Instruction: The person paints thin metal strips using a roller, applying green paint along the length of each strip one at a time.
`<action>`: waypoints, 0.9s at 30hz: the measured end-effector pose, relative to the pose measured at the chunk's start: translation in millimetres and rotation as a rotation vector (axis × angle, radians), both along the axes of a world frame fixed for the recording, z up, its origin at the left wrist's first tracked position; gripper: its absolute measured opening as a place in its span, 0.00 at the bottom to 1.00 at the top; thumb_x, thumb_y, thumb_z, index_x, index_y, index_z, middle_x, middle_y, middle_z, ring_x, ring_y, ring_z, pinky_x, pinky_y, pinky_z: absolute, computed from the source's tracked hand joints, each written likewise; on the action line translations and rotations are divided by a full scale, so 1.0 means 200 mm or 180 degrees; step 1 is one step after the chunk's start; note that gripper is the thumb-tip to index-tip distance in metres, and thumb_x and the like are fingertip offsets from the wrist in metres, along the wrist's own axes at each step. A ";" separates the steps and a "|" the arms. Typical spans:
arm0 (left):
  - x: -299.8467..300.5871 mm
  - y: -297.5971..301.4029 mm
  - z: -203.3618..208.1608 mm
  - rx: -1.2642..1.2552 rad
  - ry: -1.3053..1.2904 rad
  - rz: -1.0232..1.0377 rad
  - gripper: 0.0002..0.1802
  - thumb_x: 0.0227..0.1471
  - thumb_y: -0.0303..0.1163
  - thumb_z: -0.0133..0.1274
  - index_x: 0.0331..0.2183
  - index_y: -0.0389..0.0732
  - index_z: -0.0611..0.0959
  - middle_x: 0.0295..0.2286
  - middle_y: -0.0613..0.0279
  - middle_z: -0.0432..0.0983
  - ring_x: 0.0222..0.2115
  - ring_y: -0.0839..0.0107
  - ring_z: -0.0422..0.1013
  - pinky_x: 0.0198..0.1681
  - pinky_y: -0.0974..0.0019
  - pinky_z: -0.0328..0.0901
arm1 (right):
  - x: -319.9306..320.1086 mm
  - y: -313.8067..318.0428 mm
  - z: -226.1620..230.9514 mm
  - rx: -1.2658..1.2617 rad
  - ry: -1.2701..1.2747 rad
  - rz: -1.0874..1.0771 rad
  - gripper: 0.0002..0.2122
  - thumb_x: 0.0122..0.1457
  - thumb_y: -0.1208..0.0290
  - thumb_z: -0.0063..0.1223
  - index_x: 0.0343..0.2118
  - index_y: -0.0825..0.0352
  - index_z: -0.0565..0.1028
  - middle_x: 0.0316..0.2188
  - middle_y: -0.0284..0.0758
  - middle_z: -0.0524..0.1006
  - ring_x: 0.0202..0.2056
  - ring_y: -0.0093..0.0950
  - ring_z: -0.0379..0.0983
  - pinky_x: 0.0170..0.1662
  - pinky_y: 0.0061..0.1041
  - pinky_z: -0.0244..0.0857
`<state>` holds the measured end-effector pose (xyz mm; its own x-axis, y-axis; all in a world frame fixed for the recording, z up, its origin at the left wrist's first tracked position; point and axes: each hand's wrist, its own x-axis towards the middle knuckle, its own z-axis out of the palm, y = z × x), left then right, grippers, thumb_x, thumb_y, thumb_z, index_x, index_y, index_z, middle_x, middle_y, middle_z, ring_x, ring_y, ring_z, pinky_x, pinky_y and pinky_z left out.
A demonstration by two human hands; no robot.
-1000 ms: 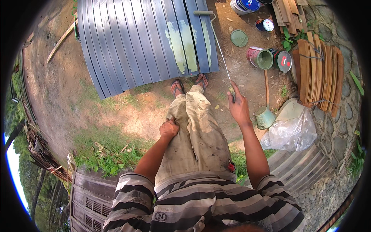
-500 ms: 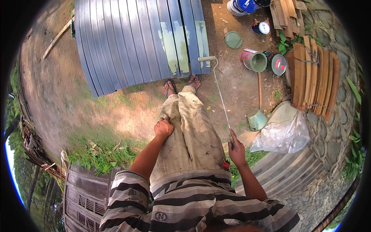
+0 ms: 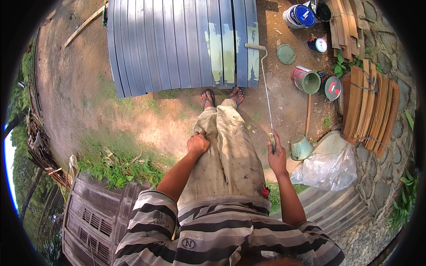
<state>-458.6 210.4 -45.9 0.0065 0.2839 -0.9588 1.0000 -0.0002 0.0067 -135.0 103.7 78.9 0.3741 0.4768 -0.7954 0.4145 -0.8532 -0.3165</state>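
Paint roller (image 3: 255,46) | right hand (image 3: 277,155) clamping handle (image 3: 272,138) | left hand (image 3: 198,143) on trousers (image 3: 242,168), grip unclear | panels (image 3: 179,44) beyond right hand: roll lengthwise

One head-worn fisheye camera looks steeply down, with the striped shirt (image 3: 213,241) and trousers (image 3: 235,155) near, blue-grey panels (image 3: 168,44) far.

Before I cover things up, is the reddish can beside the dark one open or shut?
Open: the reddish can has an uncovered mouth, and its green-coated inside shows. How full it is, I cannot tell.
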 end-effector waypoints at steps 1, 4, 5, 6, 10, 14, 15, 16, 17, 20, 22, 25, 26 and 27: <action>0.02 0.02 0.02 -0.0009 -0.0016 0.0005 0.31 0.55 0.44 0.49 0.60 0.52 0.76 0.57 0.49 0.72 0.56 0.48 0.71 0.60 0.51 0.66 | -0.03 -0.18 0.02 0.0084 -0.0003 0.0091 0.28 0.69 0.72 0.50 0.71 0.52 0.60 0.35 0.57 0.80 0.35 0.56 0.78 0.38 0.47 0.70; -0.03 0.02 -0.01 0.0114 0.0031 0.0066 0.29 0.56 0.43 0.49 0.59 0.51 0.76 0.58 0.49 0.71 0.57 0.47 0.70 0.60 0.50 0.66 | -0.09 -0.49 0.17 0.0113 0.0016 0.0258 0.28 0.68 0.72 0.50 0.71 0.53 0.61 0.35 0.57 0.80 0.34 0.55 0.77 0.38 0.46 0.70; -0.06 0.01 -0.03 0.0169 0.0053 0.0082 0.29 0.57 0.43 0.48 0.59 0.51 0.77 0.58 0.50 0.70 0.58 0.47 0.69 0.60 0.49 0.66 | -0.11 -0.50 0.20 0.0075 0.0049 0.0277 0.28 0.68 0.72 0.51 0.71 0.53 0.61 0.34 0.57 0.79 0.33 0.55 0.77 0.38 0.46 0.69; -0.06 0.02 -0.03 0.0146 0.0059 0.0116 0.28 0.57 0.43 0.48 0.58 0.50 0.77 0.59 0.50 0.69 0.59 0.48 0.68 0.60 0.50 0.66 | -0.12 -0.50 0.26 0.0012 0.0035 0.0261 0.28 0.68 0.72 0.51 0.71 0.53 0.62 0.33 0.56 0.79 0.32 0.55 0.77 0.38 0.47 0.69; -0.25 0.11 0.04 0.0197 0.0189 0.0191 0.28 0.56 0.44 0.50 0.57 0.49 0.79 0.58 0.51 0.69 0.59 0.47 0.68 0.60 0.50 0.66 | -0.20 -0.36 0.25 0.0283 -0.0040 0.0486 0.28 0.67 0.73 0.53 0.70 0.52 0.64 0.28 0.54 0.77 0.29 0.53 0.75 0.36 0.47 0.68; -0.63 0.05 0.02 0.0160 0.0561 0.0329 0.28 0.56 0.46 0.51 0.57 0.48 0.78 0.58 0.51 0.70 0.59 0.47 0.67 0.61 0.50 0.65 | -0.37 0.01 0.28 0.0317 0.0063 0.0550 0.28 0.66 0.74 0.54 0.69 0.52 0.65 0.32 0.55 0.79 0.34 0.56 0.77 0.39 0.45 0.70; -0.73 0.02 0.01 0.0174 0.0604 0.0378 0.28 0.57 0.46 0.51 0.57 0.48 0.78 0.58 0.51 0.70 0.59 0.47 0.67 0.62 0.50 0.64 | -0.44 0.07 0.28 0.0389 0.0082 0.0494 0.28 0.66 0.74 0.54 0.69 0.53 0.65 0.33 0.55 0.79 0.35 0.57 0.77 0.39 0.45 0.70; -0.82 -0.01 0.00 0.0172 0.0653 0.0442 0.28 0.57 0.46 0.51 0.58 0.49 0.78 0.58 0.51 0.70 0.59 0.47 0.67 0.62 0.50 0.64 | -0.51 0.09 0.26 0.0535 0.0071 0.0473 0.27 0.66 0.72 0.54 0.69 0.52 0.65 0.33 0.56 0.80 0.36 0.58 0.77 0.40 0.45 0.70; -0.90 -0.06 0.00 0.0148 0.0672 0.0522 0.28 0.57 0.46 0.51 0.57 0.49 0.78 0.58 0.51 0.69 0.59 0.47 0.67 0.62 0.50 0.63 | -0.59 0.12 0.26 0.0545 0.0061 0.0505 0.27 0.66 0.72 0.54 0.69 0.52 0.65 0.33 0.56 0.80 0.37 0.58 0.77 0.40 0.45 0.70; -1.13 -0.11 -0.06 0.0137 0.0669 0.0672 0.28 0.57 0.46 0.51 0.57 0.50 0.78 0.58 0.52 0.69 0.59 0.47 0.67 0.62 0.50 0.63 | -0.84 0.16 0.27 0.0399 -0.0038 0.0590 0.27 0.67 0.69 0.54 0.69 0.51 0.64 0.33 0.56 0.80 0.37 0.58 0.77 0.40 0.46 0.70; -1.28 -0.11 -0.12 0.0240 0.0676 0.0762 0.27 0.57 0.46 0.51 0.57 0.50 0.78 0.57 0.53 0.71 0.58 0.46 0.68 0.60 0.50 0.65 | -1.04 0.21 0.29 0.0101 -0.0100 0.0710 0.27 0.68 0.67 0.53 0.69 0.50 0.64 0.32 0.56 0.79 0.36 0.58 0.77 0.39 0.47 0.70; -1.71 0.03 -0.22 0.0194 0.0484 0.0531 0.26 0.58 0.46 0.49 0.56 0.48 0.79 0.56 0.50 0.73 0.55 0.45 0.72 0.57 0.48 0.68 | -1.39 0.28 0.27 -0.0174 -0.0105 0.0759 0.26 0.68 0.65 0.54 0.68 0.50 0.64 0.31 0.56 0.79 0.34 0.59 0.77 0.39 0.48 0.70; -1.83 0.12 -0.19 0.0178 0.0280 0.0856 0.26 0.59 0.46 0.47 0.56 0.48 0.79 0.54 0.48 0.75 0.54 0.44 0.74 0.56 0.48 0.69 | -1.48 0.25 0.20 0.0147 -0.0142 0.0684 0.26 0.68 0.64 0.54 0.68 0.50 0.64 0.34 0.56 0.80 0.37 0.57 0.78 0.42 0.46 0.71; -1.94 0.23 -0.20 0.0237 0.0093 0.1228 0.26 0.60 0.46 0.45 0.55 0.48 0.80 0.53 0.46 0.77 0.52 0.44 0.75 0.55 0.47 0.70 | -1.57 0.24 0.13 0.0484 -0.0150 0.0669 0.27 0.68 0.63 0.55 0.69 0.50 0.64 0.37 0.56 0.81 0.40 0.55 0.79 0.45 0.45 0.72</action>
<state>-847.6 255.4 -86.1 -0.1414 0.3291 -0.9337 0.9265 0.3763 -0.0076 -449.4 151.7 104.7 0.2890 0.6607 -0.6928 0.5950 -0.6909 -0.4107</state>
